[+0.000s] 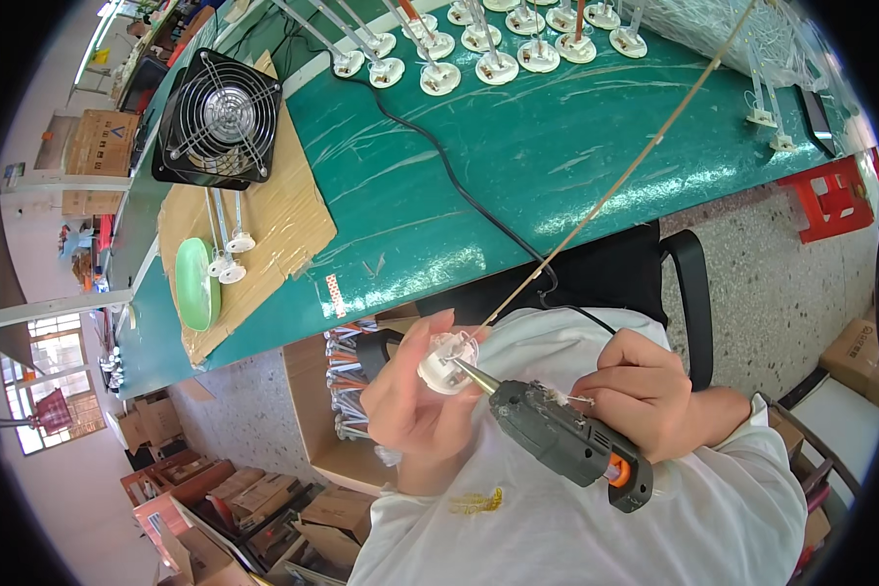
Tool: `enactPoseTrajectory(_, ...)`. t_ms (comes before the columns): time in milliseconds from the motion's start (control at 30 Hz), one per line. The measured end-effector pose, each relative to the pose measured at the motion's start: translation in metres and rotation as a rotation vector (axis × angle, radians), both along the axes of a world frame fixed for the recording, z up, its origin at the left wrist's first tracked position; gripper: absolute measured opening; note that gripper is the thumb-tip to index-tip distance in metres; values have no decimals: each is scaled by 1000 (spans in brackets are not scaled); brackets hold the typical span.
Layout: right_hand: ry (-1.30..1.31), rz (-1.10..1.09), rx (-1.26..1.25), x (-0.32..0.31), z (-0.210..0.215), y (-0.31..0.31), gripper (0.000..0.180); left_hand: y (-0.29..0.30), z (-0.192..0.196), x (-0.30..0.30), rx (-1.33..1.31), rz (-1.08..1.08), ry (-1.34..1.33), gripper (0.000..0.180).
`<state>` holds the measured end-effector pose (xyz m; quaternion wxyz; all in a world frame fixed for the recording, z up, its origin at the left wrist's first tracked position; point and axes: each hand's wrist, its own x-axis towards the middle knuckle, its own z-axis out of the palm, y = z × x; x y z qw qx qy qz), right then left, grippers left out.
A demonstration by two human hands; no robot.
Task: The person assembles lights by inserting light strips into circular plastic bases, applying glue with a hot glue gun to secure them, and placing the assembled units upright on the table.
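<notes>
My left hand [415, 396] pinches a small round white plastic base [446, 363] between its fingers, above my lap. From beside this base a long thin tan rod [627, 174] slants up to the far right; whether it is fixed to the base I cannot tell. My right hand [640, 393] is closed around the handle of a black hot glue gun [557, 430] with an orange part at its rear. The gun's metal nozzle [477, 375] points left, its tip at the base's inner face. Touching or just short of it, I cannot tell.
Several white round bases with upright rods [498, 66] stand along the green table's [410, 205] far side. At the left are a black fan [227, 112], cardboard [293, 210] and a green dish [197, 283]. A black cable [449, 176] crosses the table. A carton [313, 420] holds more rods.
</notes>
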<state>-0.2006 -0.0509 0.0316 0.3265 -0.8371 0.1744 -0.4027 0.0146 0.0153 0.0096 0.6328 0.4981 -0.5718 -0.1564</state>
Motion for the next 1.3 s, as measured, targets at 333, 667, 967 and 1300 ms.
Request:
enactPoseTrajectory(333, -1, -5, -3, -2, -2, -1, 21, 2, 2, -4, 85, 5, 98, 54)
enactPoseTrajectory(667, 25, 30, 37, -5, -2, -1, 22, 3, 4, -7, 116, -6, 205, 53)
enactPoseTrajectory(967, -21, -17, 13, 0, -4, 0, 22, 2, 12, -17, 209, 90, 256, 78)
enactPoseTrajectory(1300, 14, 24, 38, -4, -2, 0, 19, -1, 7, -20, 155, 89, 341, 57)
